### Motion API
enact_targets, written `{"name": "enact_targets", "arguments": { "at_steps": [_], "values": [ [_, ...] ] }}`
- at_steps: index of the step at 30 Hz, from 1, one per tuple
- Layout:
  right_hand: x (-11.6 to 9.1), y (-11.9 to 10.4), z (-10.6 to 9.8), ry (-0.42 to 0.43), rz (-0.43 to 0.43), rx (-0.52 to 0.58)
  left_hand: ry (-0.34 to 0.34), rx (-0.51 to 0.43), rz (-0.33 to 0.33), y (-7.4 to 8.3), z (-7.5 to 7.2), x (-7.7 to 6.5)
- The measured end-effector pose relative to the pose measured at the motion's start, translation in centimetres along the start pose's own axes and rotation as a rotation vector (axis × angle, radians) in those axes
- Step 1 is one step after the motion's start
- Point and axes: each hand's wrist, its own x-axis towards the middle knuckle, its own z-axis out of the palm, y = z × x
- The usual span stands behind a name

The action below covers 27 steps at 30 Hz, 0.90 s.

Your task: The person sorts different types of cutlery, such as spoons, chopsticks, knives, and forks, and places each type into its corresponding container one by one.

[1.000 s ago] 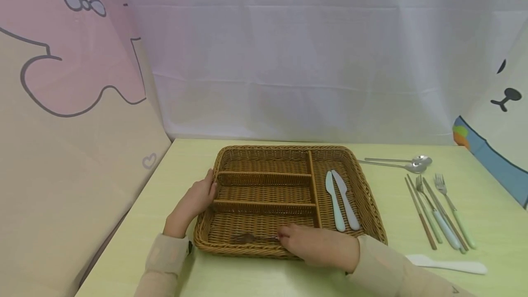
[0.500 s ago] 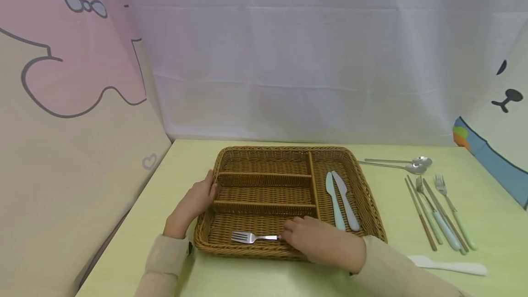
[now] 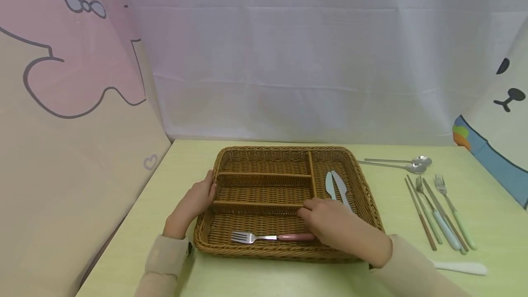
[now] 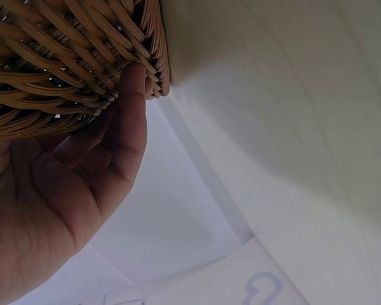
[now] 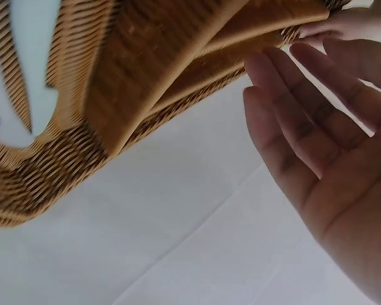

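A brown wicker cutlery tray [image 3: 247, 255] with several compartments lies on the table. My left hand [image 3: 193, 201] holds its left rim; in the left wrist view the bent fingers [image 4: 128, 130] press against the woven side. In the front compartment lies a fork [image 3: 295, 237] with a pink handle, tines to the left. Just above the handle's end hovers my right hand [image 3: 340, 228], fingers loose and holding nothing, as the right wrist view also shows. It partly covers a mint knife [image 3: 330, 186] and a lavender knife [image 3: 340, 184] in the right compartment.
Right of the tray lie two spoons [image 3: 415, 167], several chopsticks [image 3: 426, 228], a blue-handled fork [image 3: 445, 230] and a green-handled fork [image 3: 463, 228]. A white knife [image 3: 464, 267] sits near the front, partly behind the right sleeve. Printed cloth [image 3: 288, 72] encloses the table's back and sides.
The right hand has let go of the pink-handled fork, which now lies flat in the front compartment, and has moved up and to the right. The left hand stays at the rim.
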Motion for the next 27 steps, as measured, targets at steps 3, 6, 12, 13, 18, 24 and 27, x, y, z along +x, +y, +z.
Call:
{"name": "enact_targets", "arguments": {
  "at_steps": [3,6,12,13,18,24,27],
  "values": [
    [-0.6,0.9,-0.2,0.06,0.043,-0.007,0.005,0.004,0.007,0.0,0.0,0.0],
    [-1.3,1.9,-0.6,0.076,0.097,-0.001,0.006,0.003,0.01,-0.1,0.1,0.0],
    [-3.1,4.1,-1.0,0.126,0.207,0.068,0.005,-0.002,0.013,-0.1,0.1,0.0],
    [-3.4,4.5,-0.9,0.143,0.223,0.073,0.005,0.001,0.012,-0.1,0.1,0.0],
    [-5.0,6.3,-0.6,0.192,0.305,0.091,0.005,0.0,0.004,-0.1,0.1,0.0],
    [-7.0,8.0,0.3,0.24,0.371,0.091,0.008,-0.01,0.006,-0.1,0.2,0.0],
    [-8.0,8.7,0.8,0.251,0.41,0.092,0.01,-0.008,0.009,-0.2,0.2,0.0]
  ]
}}
